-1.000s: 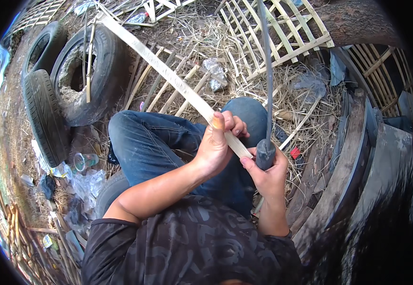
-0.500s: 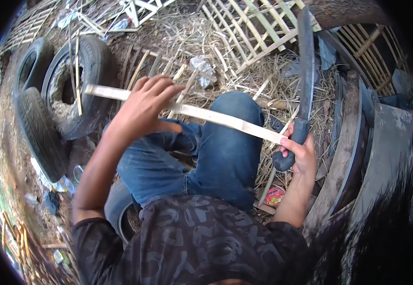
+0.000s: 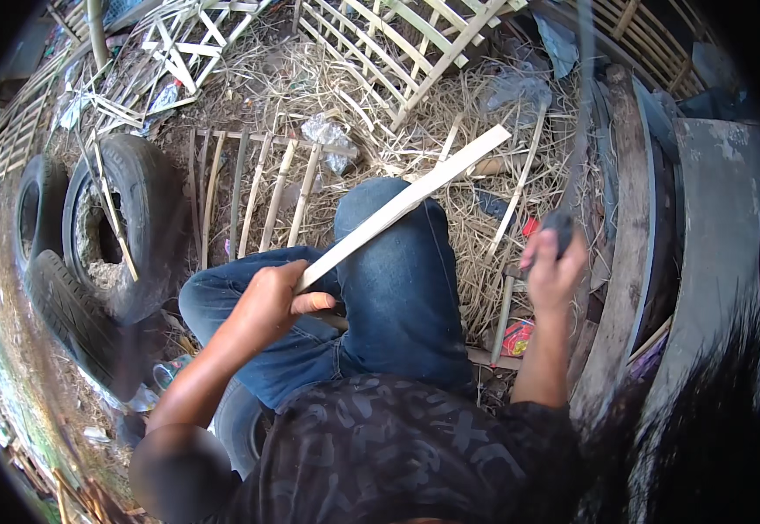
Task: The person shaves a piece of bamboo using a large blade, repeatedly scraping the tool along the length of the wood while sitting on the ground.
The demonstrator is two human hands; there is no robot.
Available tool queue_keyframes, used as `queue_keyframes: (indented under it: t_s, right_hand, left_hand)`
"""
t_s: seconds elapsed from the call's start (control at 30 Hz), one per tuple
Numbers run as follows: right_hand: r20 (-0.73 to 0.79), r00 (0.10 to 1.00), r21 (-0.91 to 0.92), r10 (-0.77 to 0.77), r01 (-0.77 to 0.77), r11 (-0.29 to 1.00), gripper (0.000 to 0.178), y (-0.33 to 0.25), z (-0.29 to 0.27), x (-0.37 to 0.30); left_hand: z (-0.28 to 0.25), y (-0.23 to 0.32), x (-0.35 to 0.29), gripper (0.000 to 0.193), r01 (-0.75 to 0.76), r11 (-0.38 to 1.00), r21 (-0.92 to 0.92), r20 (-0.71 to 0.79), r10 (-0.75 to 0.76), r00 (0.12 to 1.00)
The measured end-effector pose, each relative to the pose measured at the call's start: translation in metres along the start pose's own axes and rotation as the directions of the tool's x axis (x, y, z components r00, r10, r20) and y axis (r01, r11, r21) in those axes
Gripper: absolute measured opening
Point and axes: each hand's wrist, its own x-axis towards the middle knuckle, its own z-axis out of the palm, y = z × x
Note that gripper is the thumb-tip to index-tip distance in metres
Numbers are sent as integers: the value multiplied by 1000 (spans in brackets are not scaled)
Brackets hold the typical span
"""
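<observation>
My left hand (image 3: 273,299) is closed around the lower end of a pale, flat bamboo strip (image 3: 415,194). From there the strip slants up to the right, across my raised knee in blue jeans, its far end free. Out to the right, my right hand (image 3: 556,278) grips the dark handle of a machete (image 3: 558,227). Its long blade points up toward the far edge and is smeared by motion. The blade and the strip are apart. A wrapping shows on the left thumb.
Old tyres (image 3: 140,214) lie at the left. Woven bamboo lattice (image 3: 415,44) rests at the far side, and narrow slats (image 3: 268,194) lie before me. Shavings and crumpled plastic (image 3: 331,141) litter the ground. A weathered grey board (image 3: 716,201) runs along the right.
My left hand has closed on the strip's end, and the strip has swung to slant up rightward. My right hand has let go of the strip, keeping the machete, and moved slightly right.
</observation>
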Motion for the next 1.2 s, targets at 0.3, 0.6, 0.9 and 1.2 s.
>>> queue_keyframes:
  t_s: [0.3, 0.6, 0.9, 1.2]
  right_hand:
    - [563, 776, -452, -286, 578, 679, 54, -6, 34, -13]
    - [479, 798, -619, -365, 602, 505, 55, 19, -9, 33]
    - [-275, 947, -662, -164, -62, 747, 40, 52, -135, 73]
    - [147, 989, -275, -11, 51, 960, 34, 8, -29, -7]
  left_hand:
    - [38, 20, -1, 68, -88, 958, 273, -99, 119, 988]
    - [45, 20, -8, 60, 11, 939, 343, -142, 40, 989]
    - [52, 4, -31, 55, 55, 977, 206, -180, -18, 984]
    - [51, 12, -19, 63, -3, 998, 64, -105, 10, 994]
